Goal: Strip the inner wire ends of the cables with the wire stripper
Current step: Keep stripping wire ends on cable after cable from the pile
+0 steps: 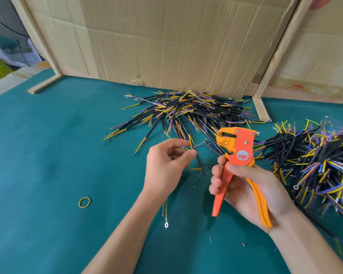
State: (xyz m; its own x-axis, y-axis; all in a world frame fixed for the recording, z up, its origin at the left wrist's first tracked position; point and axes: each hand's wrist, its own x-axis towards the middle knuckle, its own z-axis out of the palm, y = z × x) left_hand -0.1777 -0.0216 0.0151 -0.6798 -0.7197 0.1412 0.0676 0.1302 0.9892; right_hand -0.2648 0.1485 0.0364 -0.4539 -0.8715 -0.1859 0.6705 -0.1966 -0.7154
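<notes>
My right hand (246, 186) grips the orange wire stripper (237, 155) by its handles, jaws pointing up and left. My left hand (166, 165) pinches a short black cable (198, 162) between thumb and fingers, just left of the stripper's jaws. The cable's thin coloured inner wires (198, 145) fan out above my fingertips, a short gap from the jaws. Its other end hangs below my wrist with a ring terminal (166, 225).
A pile of black cables (186, 111) lies at the back centre against a cardboard wall (166, 40). A second pile (315, 161) fills the right side. A yellow rubber band (84, 202) lies on the green table (48, 155). A wooden frame post (260, 110) stands between the piles.
</notes>
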